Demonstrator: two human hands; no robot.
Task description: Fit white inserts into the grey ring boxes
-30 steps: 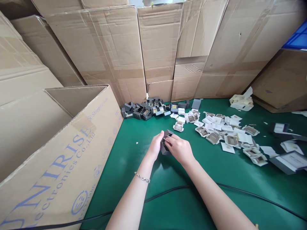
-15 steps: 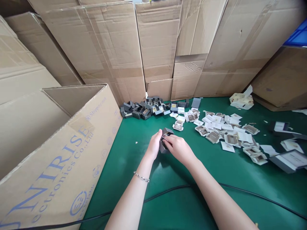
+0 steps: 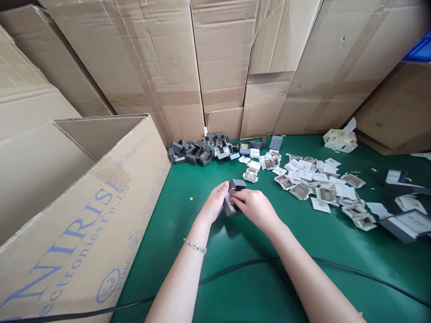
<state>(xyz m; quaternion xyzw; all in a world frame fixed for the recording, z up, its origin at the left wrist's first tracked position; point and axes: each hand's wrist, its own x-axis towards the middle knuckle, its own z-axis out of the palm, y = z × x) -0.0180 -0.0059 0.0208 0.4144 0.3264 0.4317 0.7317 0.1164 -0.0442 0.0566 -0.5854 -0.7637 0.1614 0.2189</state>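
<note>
Left hand and right hand meet over the green table, big open carton off to the left, scattered white inserts out right, heaped dark boxes beyond. Between those hands, one small open box: the left clasps its side, the right's fingers dip inside, and whether they're pinching anything, I can't tell.

Hands close together, right fingers bent, forearms converging.

Soft shadows fall across the green tabletop.
</note>
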